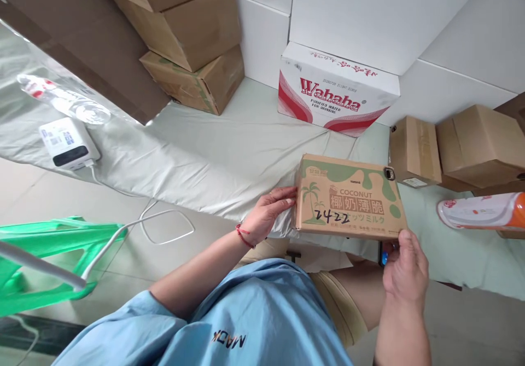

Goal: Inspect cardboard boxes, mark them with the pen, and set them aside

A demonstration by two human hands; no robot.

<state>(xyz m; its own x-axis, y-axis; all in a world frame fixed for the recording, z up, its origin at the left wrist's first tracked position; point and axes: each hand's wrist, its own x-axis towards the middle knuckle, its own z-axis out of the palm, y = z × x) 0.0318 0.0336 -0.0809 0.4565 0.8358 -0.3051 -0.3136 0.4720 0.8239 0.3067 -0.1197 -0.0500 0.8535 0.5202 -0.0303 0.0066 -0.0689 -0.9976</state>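
A small brown cardboard box [348, 221] printed with green drips, a palm tree and "COCONUT" is held between my two hands at the table's front edge. "2422" is handwritten in black on its face. My left hand [267, 215], with a red cord at the wrist, grips the box's left end, thumb and fingers against its side. At the lower right corner, my right hand [406, 262] pinches the box with curled fingers. Something blue and dark [384, 257] shows beside the right fingers, under the box; whether the hand holds it I cannot tell.
Behind the box stands a white and red Wahaha carton [336, 95]. Brown boxes are stacked at left [213, 32] and right [479, 144]. An orange-white package [479, 210], a white power bank [68, 141] with a cable, and a plastic bottle [65, 100] lie around. A green stool [53, 245] stands at left.
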